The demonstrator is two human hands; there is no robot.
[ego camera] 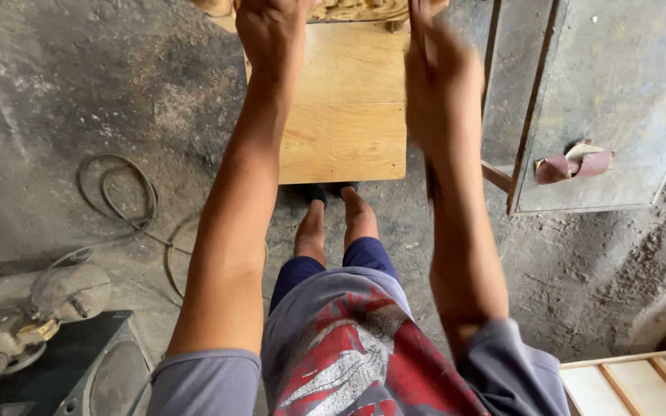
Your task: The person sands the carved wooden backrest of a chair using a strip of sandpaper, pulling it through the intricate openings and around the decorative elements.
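While both arms reach far from the body in the head view, left hand [271, 31] sits at the top edge on the far left corner of the board [344, 108], fingers curled over it, gripping. Right hand [441, 77] is motion-blurred at the board's right edge, touching it; can't tell if it's closed or open. Board is a plain light wood panel, standing over the feet [337, 223], its far end meeting a carved piece [356, 9] cut off by the frame. Floor [55, 92] is grey and dusty. Cable [121, 192] loops on the floor left of the left arm. Power tool [32, 312], dust-coated, lies at near left, resting on a dark box [94, 362]. Grey framed panel [610, 100] lies on the floor at right, with a roll of reddish sandpaper [573, 163] on it, well apart from the right hand. Pale wood frame [634, 381] at near right corner. Person wears a grey shirt with red print and blue shorts.
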